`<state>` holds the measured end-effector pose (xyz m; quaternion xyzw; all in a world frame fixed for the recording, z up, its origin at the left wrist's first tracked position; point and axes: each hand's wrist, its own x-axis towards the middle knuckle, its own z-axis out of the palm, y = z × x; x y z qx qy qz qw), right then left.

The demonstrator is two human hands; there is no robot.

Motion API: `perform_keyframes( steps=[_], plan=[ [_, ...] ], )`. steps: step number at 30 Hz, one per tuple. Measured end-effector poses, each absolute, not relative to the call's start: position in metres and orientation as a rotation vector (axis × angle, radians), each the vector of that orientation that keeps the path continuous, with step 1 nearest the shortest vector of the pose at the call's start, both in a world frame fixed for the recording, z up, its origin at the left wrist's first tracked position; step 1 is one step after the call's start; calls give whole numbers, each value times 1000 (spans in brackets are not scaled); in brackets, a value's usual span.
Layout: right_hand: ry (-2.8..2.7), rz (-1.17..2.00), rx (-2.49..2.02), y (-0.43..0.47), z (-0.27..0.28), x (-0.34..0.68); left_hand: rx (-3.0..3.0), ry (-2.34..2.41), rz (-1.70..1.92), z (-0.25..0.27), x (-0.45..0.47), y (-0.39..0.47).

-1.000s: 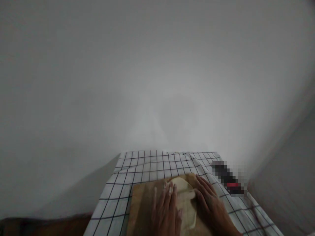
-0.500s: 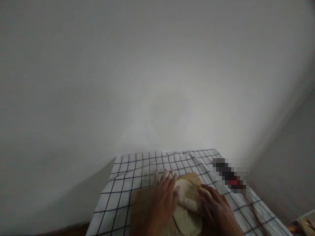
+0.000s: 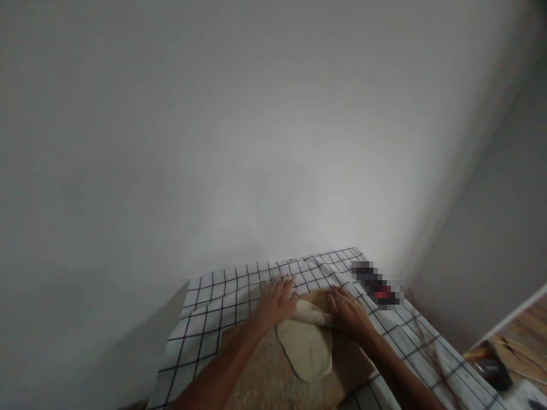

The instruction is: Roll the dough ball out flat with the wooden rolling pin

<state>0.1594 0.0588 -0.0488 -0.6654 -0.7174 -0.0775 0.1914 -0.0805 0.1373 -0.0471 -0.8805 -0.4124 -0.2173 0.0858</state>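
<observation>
A flat, pale sheet of dough [image 3: 308,356] lies on a wooden board [image 3: 256,376] dusted with flour. Across the dough's far end lies a light-coloured rolling pin [image 3: 314,315]. My left hand [image 3: 280,299] rests on the pin's left end, its fingers stretched forward and slightly apart. At the right end, my right hand [image 3: 346,307] is closed over the pin with its fingers bent. Both ends of the pin are hidden under my hands.
A white cloth with dark grid lines [image 3: 205,330] covers the table, which stands against a pale wall [image 3: 256,142]. A blurred-out dark and red object [image 3: 376,287] lies at the right, with a cord. Several items, one black [image 3: 493,373], sit low at right.
Both hands have moved forward, away from me, with the rolling pin, which now lies at the dough's far end. More of the dough and board shows. The view has shifted slightly right.
</observation>
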Motion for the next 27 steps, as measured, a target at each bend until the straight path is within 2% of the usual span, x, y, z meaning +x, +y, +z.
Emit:
perform_keyframes(
  steps=[9,21,27],
  plan=[
    [-2171,-75,-1574,30,-42,160,-2340,-1375,-600,-44,-91,50],
    [-2159,140,-1147,42,-47,190,-2212,-1649,-435,-29,-57,-72],
    [-2132,204,-1133,33,-42,195,-2193,-1669,-408,-38,-63,-78]
  ],
)
